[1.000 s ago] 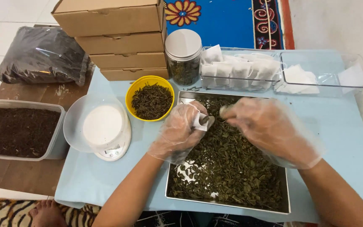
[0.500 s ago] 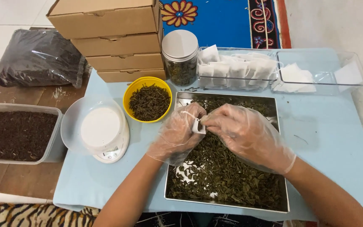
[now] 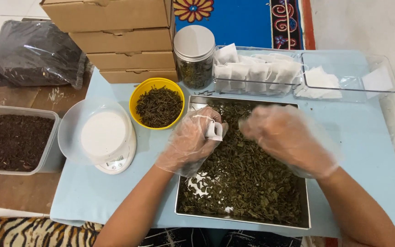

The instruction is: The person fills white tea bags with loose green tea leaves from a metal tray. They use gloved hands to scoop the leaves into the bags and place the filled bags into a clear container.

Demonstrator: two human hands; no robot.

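Our left hand (image 3: 193, 139), in a clear plastic glove, pinches a small white paper tea bag (image 3: 214, 131). Our gloved right hand (image 3: 286, 137) sits curled just beside it; whether it grips anything, we cannot tell. Beneath both: a rectangular steel tray (image 3: 184, 212) of loose dried green leaves. Left of our left hand, a yellow bowl (image 3: 142, 89) of dark leaves and a white kitchen scale (image 3: 108, 142).

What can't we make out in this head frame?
- Right hand: motion-blurred; whether it holds anything is unclear.
- Small white bag in left hand: mostly hidden by gloved fingers, contents unseen.
- Scale display: too small.
- Tray middle: covered by both hands.
- Top box: cut off by top edge.
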